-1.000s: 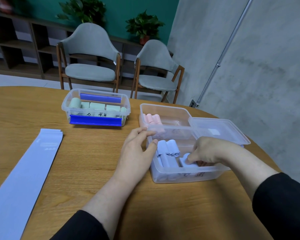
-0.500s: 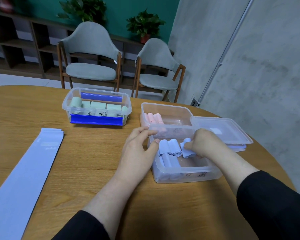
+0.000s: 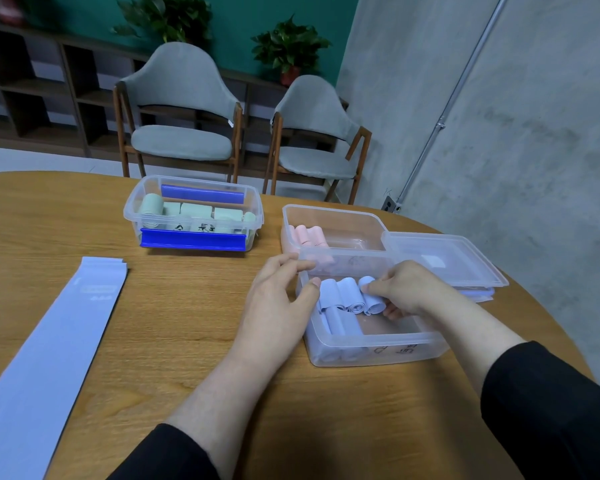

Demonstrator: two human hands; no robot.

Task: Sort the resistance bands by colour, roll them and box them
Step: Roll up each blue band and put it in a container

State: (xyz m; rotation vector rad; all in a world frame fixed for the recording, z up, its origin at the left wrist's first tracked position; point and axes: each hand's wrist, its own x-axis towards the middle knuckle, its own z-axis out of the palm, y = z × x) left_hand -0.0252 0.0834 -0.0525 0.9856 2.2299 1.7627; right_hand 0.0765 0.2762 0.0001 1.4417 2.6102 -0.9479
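Observation:
A clear near box point(image 3: 378, 344) holds several rolled light-blue bands. My right hand point(image 3: 406, 292) reaches into it and grips a blue roll point(image 3: 371, 296), setting it beside two other upright rolls. My left hand point(image 3: 278, 306) holds the box's left rim, thumb inside, fingers over the far corner. Behind it a second clear box point(image 3: 336, 220) holds pink rolls point(image 3: 309, 237). A third box with blue clips point(image 3: 194, 237) holds green rolls point(image 3: 187, 211). One flat light-blue band point(image 3: 49, 341) lies unrolled at the left.
A clear lid point(image 3: 444, 258) rests at the right on another lid near the round wooden table's edge point(image 3: 534, 306). Two grey chairs point(image 3: 181, 133) stand beyond the table, with shelves and potted plants behind. A concrete wall is at the right.
My right hand has moved from the box's near right corner to its middle, carrying a blue roll up against the other rolls. My left hand stayed on the rim.

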